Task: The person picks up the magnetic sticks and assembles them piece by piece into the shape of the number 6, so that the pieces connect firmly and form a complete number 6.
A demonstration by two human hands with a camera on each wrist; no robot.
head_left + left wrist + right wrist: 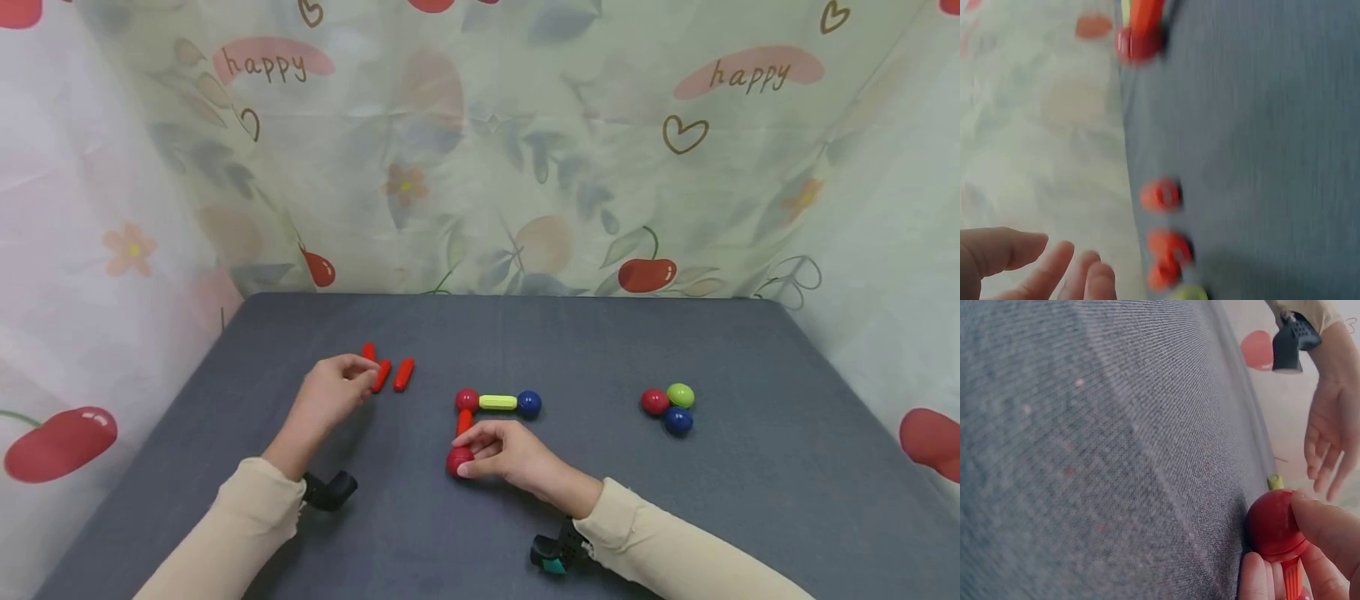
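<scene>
My right hand [517,457] pinches a red ball [454,465] between thumb and fingers. A red rod [465,419] joins this ball to a second red ball [467,399] farther back. From there a yellow-green rod [497,402] runs right to a blue ball [529,404], making a corner shape on the table. My left hand [336,390] hovers by three loose red rods [404,375], its fingers loosely bent around nothing. In the left wrist view a yellow-green piece [1190,292] shows just past those rods; the left hand hides it in the head view.
On the right of the dark grey tabletop [585,350] sit a loose red ball [655,402], a green ball [680,395] and a blue ball [678,421], close together. A patterned curtain [487,167] hangs behind the table and along both sides.
</scene>
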